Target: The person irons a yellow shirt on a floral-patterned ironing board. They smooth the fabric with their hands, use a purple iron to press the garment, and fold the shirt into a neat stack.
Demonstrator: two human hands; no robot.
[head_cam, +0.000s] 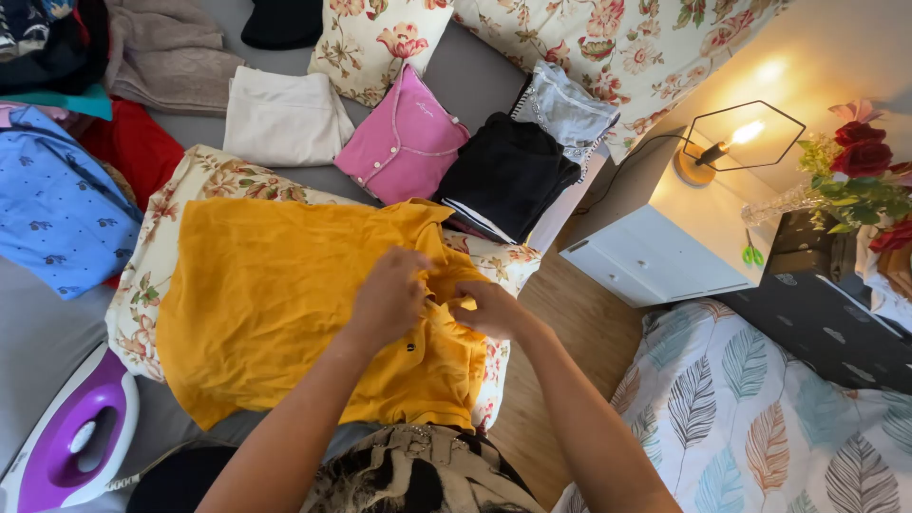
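Observation:
A mustard-yellow buttoned shirt (275,304) lies spread over a floral-covered pad (204,176) on the bed. My left hand (391,294) pinches the shirt's fabric near the button placket. My right hand (486,309) grips the same area from the right, the two hands almost touching. A small dark button shows just below my left hand.
A purple and white iron (71,442) rests at the lower left. Folded clothes lie beyond: white (285,114), pink (404,142), black (508,176), grey (565,109), blue (52,204). A white nightstand (665,247) with a lit lamp (727,142) stands right. A feather-print cover (750,418) fills the lower right.

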